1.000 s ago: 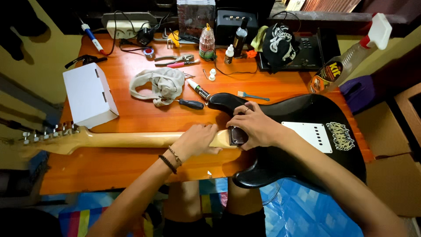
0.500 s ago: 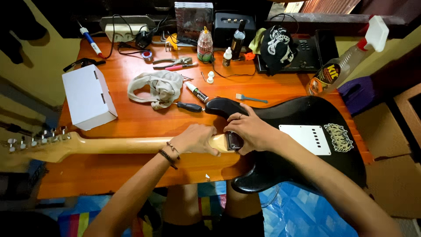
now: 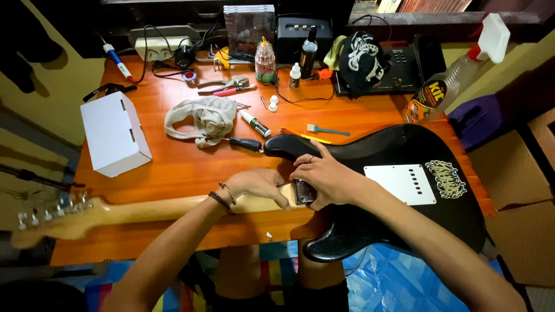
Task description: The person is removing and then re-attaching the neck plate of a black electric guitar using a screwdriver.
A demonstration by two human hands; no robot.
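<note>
While hands [image 3: 289, 185] grip guitar [image 3: 404, 190], white box [image 3: 114, 134] sits.

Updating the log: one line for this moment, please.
left hand: on guitar neck | right hand: on metal neck plate | guitar body: face-down on table

Left hand [image 3: 257, 185]: palm down, fingers extended rightward, bands at wrist. Right hand [image 3: 324, 176]: palm down, fingers curled, ring worn; forearms converge, fingertips nearly meeting.

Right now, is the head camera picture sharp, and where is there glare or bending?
Head view: mostly sharp; soft glare streaks on the orange table and black guitar body; wide-lens bending curves the table edges; background dark; both hands evenly lit.
</note>
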